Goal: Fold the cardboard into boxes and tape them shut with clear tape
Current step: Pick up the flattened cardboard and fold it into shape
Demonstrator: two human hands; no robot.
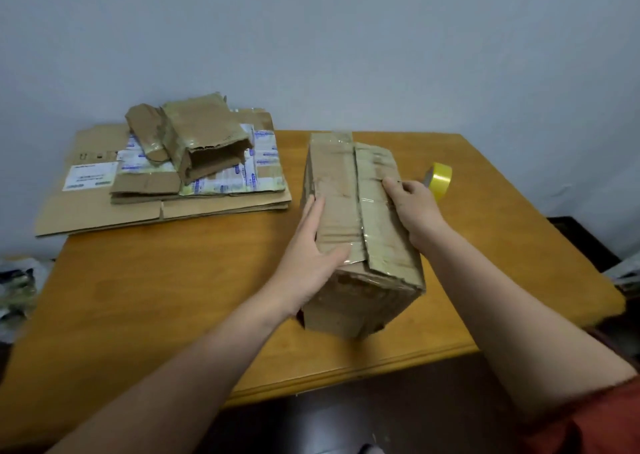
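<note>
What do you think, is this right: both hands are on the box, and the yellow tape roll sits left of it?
One slip: the head view shows the yellow tape roll right of the box, not left. The left hand and right hand are both on the box.

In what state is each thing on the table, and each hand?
cardboard box: top flaps folded shut, tape along the seam.
left hand: pressed flat against the box's left side.
right hand: fingers curled on the box's right top edge.
tape roll: standing on edge, untouched.
small box: open, lying on flat cardboard.
flat cardboard: unfolded, stacked.
</note>
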